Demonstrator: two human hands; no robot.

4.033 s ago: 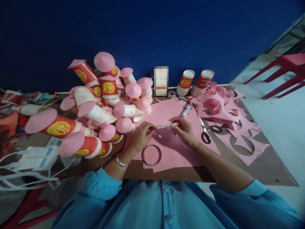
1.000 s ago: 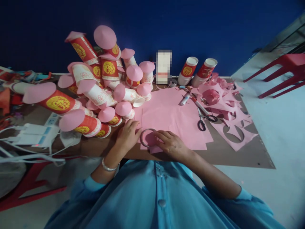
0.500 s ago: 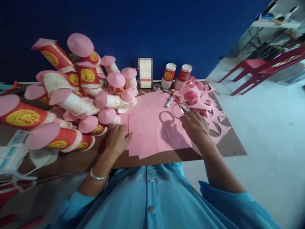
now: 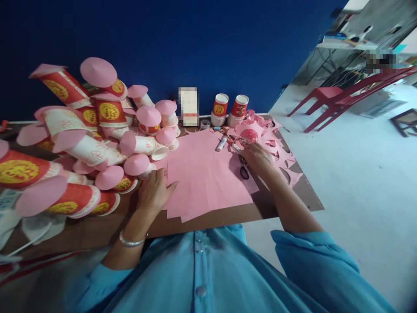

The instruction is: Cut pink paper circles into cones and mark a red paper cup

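Observation:
My left hand point(image 4: 155, 191) lies at the left edge of a stack of pink paper sheets point(image 4: 206, 174), thumb apart from the fingers, holding nothing visible. My right hand point(image 4: 259, 158) is low over the sheets' upper right, its fingers closed at a thin white ring point(image 4: 237, 148); the fingertips are partly hidden. Just below it, a dark scissors handle point(image 4: 244, 173) shows; the hand or paper hides the blades. Above the sheets lies a white glue stick point(image 4: 221, 143). To the left are piled several paper-cup lanterns point(image 4: 112, 113) with pink cone tops.
Cut pink paper scraps point(image 4: 280, 150) cover the table's right end. At the back stand two stacks of red-and-white cups point(image 4: 220, 110), a tape roll point(image 4: 205, 124) and a blurred upright card point(image 4: 189, 106). A red chair point(image 4: 329, 98) is on the floor at right.
My right hand has lowered with the white ring toward the table's back and scraps. The dark scissors handle now shows below it. My left hand stays by the sheets; the view has shifted slightly right.

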